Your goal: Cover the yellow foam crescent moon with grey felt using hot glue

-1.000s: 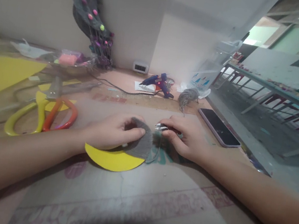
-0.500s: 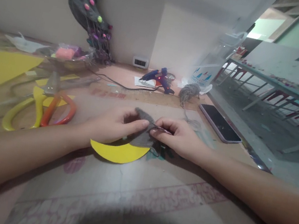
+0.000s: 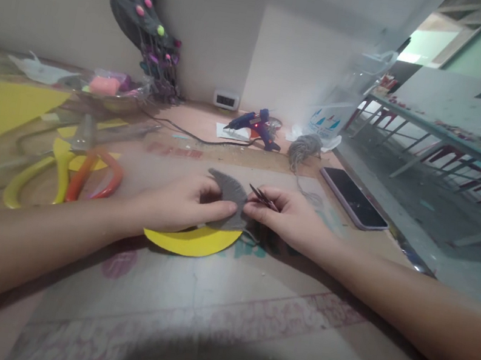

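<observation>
Left hand [image 3: 181, 204] pinches the grey piece [image 3: 228, 193] over the yellow card [image 3: 193, 241]. Right hand [image 3: 292, 218] grips a thin pointed tool [image 3: 260, 195], which is best kept steady.

Both forearms came in from the lower corners, converging mid-frame. The left hand [image 3: 181, 204] lay palm-down, fingers curled, thumb and forefinger pinched. The right hand [image 3: 289, 218] faced it, closed in a fine pinch, fingertips nearly meeting.
</observation>
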Motion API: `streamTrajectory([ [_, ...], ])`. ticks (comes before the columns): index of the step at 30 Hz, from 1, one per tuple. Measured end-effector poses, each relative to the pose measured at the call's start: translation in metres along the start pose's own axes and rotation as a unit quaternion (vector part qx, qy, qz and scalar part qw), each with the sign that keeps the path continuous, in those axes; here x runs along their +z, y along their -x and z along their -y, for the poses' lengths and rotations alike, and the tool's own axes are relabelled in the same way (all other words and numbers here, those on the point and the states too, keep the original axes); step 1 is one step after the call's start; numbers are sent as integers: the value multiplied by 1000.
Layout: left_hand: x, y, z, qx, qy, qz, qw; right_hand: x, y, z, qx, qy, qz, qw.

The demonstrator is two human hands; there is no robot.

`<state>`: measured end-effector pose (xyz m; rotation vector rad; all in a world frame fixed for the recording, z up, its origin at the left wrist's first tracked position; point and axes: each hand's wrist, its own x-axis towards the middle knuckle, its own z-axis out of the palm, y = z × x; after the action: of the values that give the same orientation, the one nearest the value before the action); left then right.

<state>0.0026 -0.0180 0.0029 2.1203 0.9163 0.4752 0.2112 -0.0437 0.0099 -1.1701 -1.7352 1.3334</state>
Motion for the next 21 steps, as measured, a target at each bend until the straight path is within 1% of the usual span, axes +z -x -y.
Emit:
streamTrajectory([
  [4,1,0,-1,23,-4,-3,1000,0,1,2,21,23,13,999],
  [8,2,-1,-4,23,-21,-23,999,-1,1,1,13,48,27,998],
  [12,2,-1,-5,11,-2,-24,1000,-2,1,1,18,6,56,998],
  [16,2,-2,-4,2,40,-17,999,-2,2,3,21,-44,57,997],
  [18,2,-3,-3,4,51,-22,998,-1,2,4,20,-53,55,997],
  [21,2,-3,-3,-2,36,-35,999,0,3,4,24,-36,50,998],
])
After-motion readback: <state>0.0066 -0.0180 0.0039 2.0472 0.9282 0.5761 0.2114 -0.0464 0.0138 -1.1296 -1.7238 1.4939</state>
